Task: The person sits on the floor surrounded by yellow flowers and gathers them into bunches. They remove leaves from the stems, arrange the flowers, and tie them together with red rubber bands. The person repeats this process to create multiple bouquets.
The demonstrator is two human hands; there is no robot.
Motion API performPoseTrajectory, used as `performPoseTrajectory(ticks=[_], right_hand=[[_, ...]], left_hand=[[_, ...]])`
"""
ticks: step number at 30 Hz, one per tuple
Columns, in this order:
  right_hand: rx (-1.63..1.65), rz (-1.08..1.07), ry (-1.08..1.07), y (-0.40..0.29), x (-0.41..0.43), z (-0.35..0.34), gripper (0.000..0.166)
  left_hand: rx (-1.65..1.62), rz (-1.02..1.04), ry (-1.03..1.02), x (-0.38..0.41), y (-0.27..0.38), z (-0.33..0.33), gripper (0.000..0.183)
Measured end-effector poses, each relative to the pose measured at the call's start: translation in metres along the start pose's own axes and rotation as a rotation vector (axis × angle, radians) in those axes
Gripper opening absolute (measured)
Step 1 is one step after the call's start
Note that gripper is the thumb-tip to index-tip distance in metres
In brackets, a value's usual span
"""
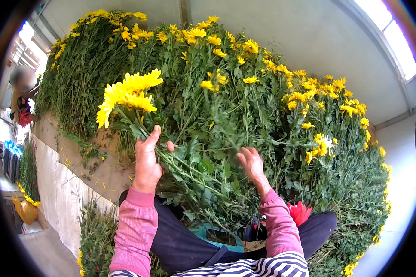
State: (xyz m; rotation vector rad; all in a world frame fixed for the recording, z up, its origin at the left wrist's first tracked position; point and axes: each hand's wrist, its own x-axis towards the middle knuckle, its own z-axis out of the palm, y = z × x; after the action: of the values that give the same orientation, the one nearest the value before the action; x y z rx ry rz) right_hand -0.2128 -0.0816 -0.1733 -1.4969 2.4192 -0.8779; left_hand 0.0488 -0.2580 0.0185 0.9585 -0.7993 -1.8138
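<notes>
My left hand (148,161) grips a small bunch of yellow chrysanthemums (126,95) by the upper stems, just below the open blooms. The bunch's long green stems slant down to the right across my lap. To the right, my right hand (251,164) has curled fingers at a single chrysanthemum stem, whose yellow flower (213,83) is blurred and points up and away. Beyond both hands lies a large heap of cut yellow chrysanthemums (194,114), leafy stems towards me and flowers along the far edge.
A turquoise plastic object (202,232) sits between my legs. A red flower-like thing (299,213) is by my right forearm. More stems (97,232) lie at lower left beside a pale sheet (64,183). Another person (22,90) is at the far left, near a yellow bag (26,211).
</notes>
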Motion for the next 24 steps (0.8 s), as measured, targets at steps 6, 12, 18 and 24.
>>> performPoseTrajectory(ticks=[6, 12, 18, 24], right_hand=[[-0.251, 0.161, 0.278, 0.055, 0.088, 0.006, 0.059], [0.046, 0.350, 0.209, 0.094, 0.112, 0.006, 0.036], [0.304, 0.000, 0.397, -0.015, 0.085, -0.049, 0.022], [0.318, -0.323, 0.364, -0.082, 0.051, -0.072, 0.035]], left_hand=[[0.084, 0.017, -0.015, -0.006, 0.001, 0.009, 0.023], [-0.018, -0.009, -0.024, -0.003, 0.007, 0.015, 0.023], [-0.047, -0.013, 0.038, -0.010, 0.010, 0.008, 0.029], [-0.034, 0.029, -0.009, -0.009, 0.005, 0.022, 0.028]])
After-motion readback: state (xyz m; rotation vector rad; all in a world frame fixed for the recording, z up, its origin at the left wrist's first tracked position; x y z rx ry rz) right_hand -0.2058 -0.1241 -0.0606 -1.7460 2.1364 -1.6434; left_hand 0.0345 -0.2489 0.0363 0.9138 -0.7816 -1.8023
